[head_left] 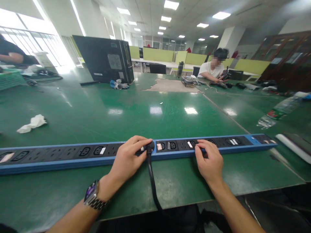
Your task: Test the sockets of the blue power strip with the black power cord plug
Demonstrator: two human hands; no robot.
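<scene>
A long blue power strip (136, 158) with black sockets lies across the green table. My left hand (130, 157), with a watch on its wrist, is closed at the strip's middle, fingertips against a black plug (150, 147). From that plug a thick black cord (152, 181) runs down over the table's front edge. Farther right, my right hand (210, 158) is closed in a pinch over the strip's front edge, beside a socket (192, 144) with a small white label (190, 144). Whatever its fingertips hold, if anything, is hidden.
Behind the strip, a black computer case (104, 60) stands with gloves (119, 84) at its base. Crumpled tissue (32, 123) lies at left, a plastic bottle (280, 110) at right. A person in a white shirt (211, 68) sits across the table (136, 113); another is at far left.
</scene>
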